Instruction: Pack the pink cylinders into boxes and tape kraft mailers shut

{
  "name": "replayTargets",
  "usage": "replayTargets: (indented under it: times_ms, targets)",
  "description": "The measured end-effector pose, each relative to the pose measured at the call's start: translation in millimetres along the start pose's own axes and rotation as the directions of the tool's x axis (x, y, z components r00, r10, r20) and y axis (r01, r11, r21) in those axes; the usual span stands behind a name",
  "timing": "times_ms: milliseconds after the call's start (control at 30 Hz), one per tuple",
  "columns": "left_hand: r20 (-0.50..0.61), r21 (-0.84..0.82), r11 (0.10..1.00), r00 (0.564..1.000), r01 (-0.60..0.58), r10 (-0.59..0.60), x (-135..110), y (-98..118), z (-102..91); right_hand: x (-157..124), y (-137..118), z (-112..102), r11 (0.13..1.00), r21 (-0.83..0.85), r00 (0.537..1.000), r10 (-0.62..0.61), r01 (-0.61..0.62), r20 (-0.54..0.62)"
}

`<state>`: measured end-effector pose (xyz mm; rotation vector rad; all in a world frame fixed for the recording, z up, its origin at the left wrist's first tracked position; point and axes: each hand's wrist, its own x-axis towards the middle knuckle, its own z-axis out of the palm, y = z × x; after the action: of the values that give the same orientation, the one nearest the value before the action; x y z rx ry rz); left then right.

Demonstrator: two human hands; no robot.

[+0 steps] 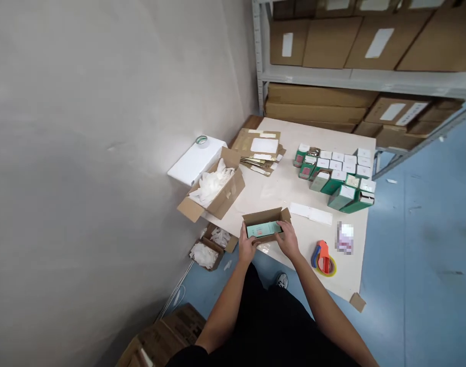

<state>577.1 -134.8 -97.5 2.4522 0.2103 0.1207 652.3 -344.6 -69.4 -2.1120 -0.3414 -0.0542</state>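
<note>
- Mint-green carton [261,229]: we have it lying lengthwise inside an open corrugated box [263,217], printed face up, at the near edge of the packing table [280,191].
- Left hand [247,245]: we grasp the left end of the corrugated box with it, the thumb lying toward the near wall.
- Right hand [288,240]: we have it bent over the right end, fingers at the carton's end. Whether it pinches the carton or the box wall, we cannot tell.
- Step in hand: we judge this to be seating the carton in the corrugated box; the flaps stand raised.
- Next move: in our judgement, it calls for a steady left hold, level pressure at both carton ends, and right fingers drawn clear before any flap is folded.
- Right of the box: we find a white strip [311,213] lying flat and, nearer the table's edge, a red-orange tape dispenser [323,255].
- Left of the box: we have a larger open cardboard box [227,198] with crumpled white filler [213,183] inside.
- Farther out: we see grouped green-and-white cartons [337,173] on the right, flattened cardboard [260,144] near the wall, and a loaded metal shelf [312,74] beyond.
</note>
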Motion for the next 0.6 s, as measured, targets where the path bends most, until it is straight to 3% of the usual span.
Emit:
replayTargets:
  times_ms: [133,300,600]
  targets:
    - [-0.093,0.025,0.995,0.992,0.092,-0.090,-9,-13,-39.3,23,-26,25,0.996,0.047,0.992,-0.085,0.081,0.089]
    - [-0.175,0.034,0.983,0.969,0.182,-0.173,-11,-35,-76.7,75,-72,58,0.981,0.079,0.968,-0.190,0.179,0.162]
    - [-0.199,0.015,0.981,0.962,0.195,-0.188,10,-77,-102.2,211,-124,132,0.970,-0.024,0.942,-0.231,0.244,0.242]
